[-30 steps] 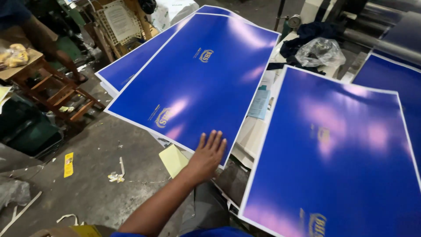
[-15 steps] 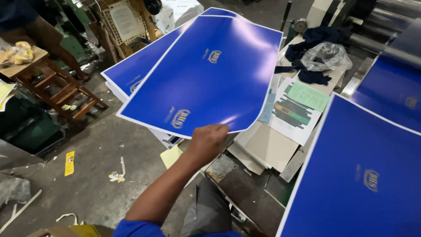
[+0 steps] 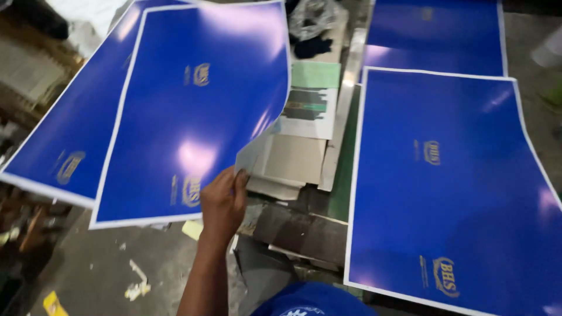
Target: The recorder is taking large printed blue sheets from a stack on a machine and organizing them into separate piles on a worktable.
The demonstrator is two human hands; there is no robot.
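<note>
My left hand pinches the lower right corner of a large glossy blue printed sheet with a white border and small gold emblems. The sheet is lifted and its corner curls upward. It lies over a stack of matching blue sheets on the left. A second stack of blue sheets lies flat on the right, apart from the hand. My right hand is out of view.
Between the stacks sit cardboard pieces, a green and white printed paper and a metal rail. More blue sheets lie at the far right back. Paper scraps litter the concrete floor below.
My left hand went from resting flat on the sheet to gripping its corner and lifting it. The view has swung right and closer, bringing the right stack toward the middle.
</note>
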